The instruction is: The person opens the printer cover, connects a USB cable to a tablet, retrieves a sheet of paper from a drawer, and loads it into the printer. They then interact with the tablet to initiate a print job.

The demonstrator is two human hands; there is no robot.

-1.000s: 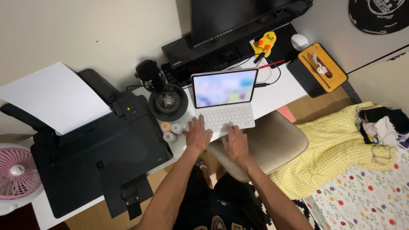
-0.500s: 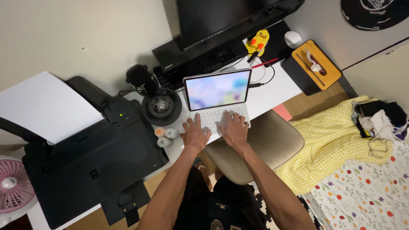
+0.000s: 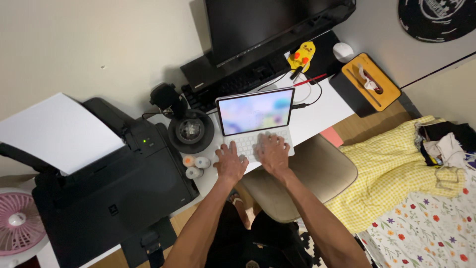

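Your grip is released on both sides: the left hand (image 3: 231,161) and right hand (image 3: 272,153) lie flat, fingers spread over the white keyboard (image 3: 253,141), holding nothing. The keyboard sits at the near edge of the white surface (image 3: 317,116), with its lit tablet screen (image 3: 255,111) propped upright behind so you can read while you type. Going left to right: a pink fan (image 3: 17,223), a black printer (image 3: 106,186) loaded with white paper (image 3: 57,131), and three small bottles (image 3: 195,166) just beside your left hand, crowding it. A beige chair (image 3: 310,173) sits under your right forearm.
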